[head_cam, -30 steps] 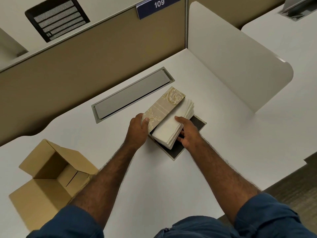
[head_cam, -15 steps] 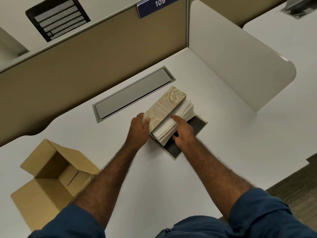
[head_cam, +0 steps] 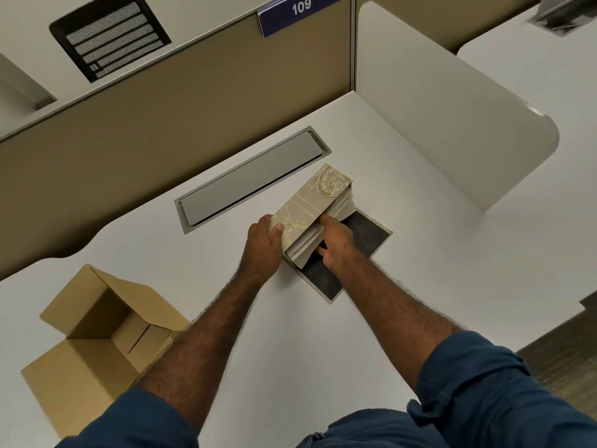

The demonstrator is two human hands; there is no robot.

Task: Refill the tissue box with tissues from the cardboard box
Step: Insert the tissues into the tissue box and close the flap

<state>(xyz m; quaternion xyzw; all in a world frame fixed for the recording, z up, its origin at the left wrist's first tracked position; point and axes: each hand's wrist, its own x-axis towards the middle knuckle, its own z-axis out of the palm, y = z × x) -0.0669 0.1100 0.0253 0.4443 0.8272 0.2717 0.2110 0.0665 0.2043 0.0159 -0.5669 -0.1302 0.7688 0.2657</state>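
Tissues [head_cam: 315, 234] are sitting as a thick white stack inside the patterned tissue box [head_cam: 311, 205], which is lying tipped on its side on the white surface [head_cam: 420, 253], its open underside facing right. The left hand [head_cam: 263, 245] is gripping the near end of the tissue box, thumb curled over the patterned face, steadying it. The right hand [head_cam: 336, 240] is pressing against the exposed edge of the stack, fingers partly curled and tucked under it; how firmly it is closing on the tissues I cannot tell. A dark flat panel [head_cam: 361, 240], probably the box's base, is lying just beneath and to the right of the box, not yet fitted.

The cardboard box [head_cam: 93, 344] is standing open at the left of the surface, well apart from the hands, and what shows of its inside is looking empty. Judging from this, the transfer is looking done and the loading nearly finished; what is remaining seems to be seating the stack fully, closing the base, and setting the box upright.
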